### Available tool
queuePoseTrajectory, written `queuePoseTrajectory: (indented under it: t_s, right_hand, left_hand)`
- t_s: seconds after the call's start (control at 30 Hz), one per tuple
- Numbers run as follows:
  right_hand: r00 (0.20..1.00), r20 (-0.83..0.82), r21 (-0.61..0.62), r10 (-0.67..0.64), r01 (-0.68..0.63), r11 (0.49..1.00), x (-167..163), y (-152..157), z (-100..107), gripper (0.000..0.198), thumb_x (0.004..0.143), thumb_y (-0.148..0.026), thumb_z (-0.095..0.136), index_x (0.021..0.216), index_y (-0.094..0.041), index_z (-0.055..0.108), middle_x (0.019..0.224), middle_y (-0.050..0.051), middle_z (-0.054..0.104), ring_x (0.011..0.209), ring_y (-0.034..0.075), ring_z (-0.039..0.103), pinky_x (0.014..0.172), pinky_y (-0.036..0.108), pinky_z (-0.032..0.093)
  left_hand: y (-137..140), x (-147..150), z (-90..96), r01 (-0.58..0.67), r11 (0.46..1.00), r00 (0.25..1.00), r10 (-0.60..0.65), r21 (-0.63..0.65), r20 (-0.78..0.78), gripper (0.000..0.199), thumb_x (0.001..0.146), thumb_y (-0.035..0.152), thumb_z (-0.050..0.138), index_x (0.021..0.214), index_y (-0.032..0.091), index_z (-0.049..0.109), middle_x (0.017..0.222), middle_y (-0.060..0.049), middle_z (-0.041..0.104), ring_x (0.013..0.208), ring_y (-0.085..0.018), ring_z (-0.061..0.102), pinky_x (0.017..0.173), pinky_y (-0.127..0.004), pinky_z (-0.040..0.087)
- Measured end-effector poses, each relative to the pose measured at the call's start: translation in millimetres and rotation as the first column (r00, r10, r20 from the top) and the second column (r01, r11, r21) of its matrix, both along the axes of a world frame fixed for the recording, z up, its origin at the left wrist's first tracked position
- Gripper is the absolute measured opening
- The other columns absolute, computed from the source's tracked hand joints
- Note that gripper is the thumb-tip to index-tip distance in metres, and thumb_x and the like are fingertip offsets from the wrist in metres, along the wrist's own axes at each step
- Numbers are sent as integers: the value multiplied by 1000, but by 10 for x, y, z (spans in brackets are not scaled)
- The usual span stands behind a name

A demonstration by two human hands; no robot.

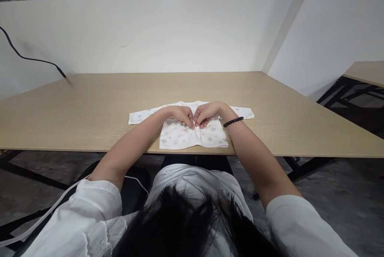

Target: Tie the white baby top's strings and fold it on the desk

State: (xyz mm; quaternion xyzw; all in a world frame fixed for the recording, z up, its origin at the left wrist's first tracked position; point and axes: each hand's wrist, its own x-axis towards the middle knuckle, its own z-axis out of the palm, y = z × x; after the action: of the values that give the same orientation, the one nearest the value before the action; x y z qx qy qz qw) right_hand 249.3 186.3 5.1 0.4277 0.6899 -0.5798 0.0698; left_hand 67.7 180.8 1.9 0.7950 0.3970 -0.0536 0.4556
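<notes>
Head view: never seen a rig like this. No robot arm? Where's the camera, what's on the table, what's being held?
Right, no machine: these are a person's bare hands. The one picture comes from a camera worn on the head, looking forward and down, so hair and white sleeves fill the bottom. On the wooden table lies a small white printed garment, its long sleeves spread to either side. The left hand and the right hand meet at its middle, pinching the cloth along the front opening. The dark band on the right wrist is a beaded bracelet.
</notes>
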Motion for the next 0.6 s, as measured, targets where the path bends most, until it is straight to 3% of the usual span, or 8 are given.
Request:
queuePoseTrajectory:
  t_s: [0.27,0.6]
  right_hand:
    - [999,-39,8,21,-21,1000,18,-43,35,45,53,-35,96,82,-10,73,73,4,73,76,15,72,72,21,59]
    - [995,-104,-24,7,-10,1000,30,-45,30,47,54,-37,96,87,-10,75,80,6,77,82,16,74,77,22,60]
  left_hand:
    - [107,-148,-64,123,984,986,-108,-125,126,34,63,45,88,65,16,70,51,2,47,47,-9,35,45,-25,23]
    - [172,-241,-172,158,971,973,-122,-178,197,31,70,42,86,65,17,69,50,3,43,47,-9,31,45,-24,20]
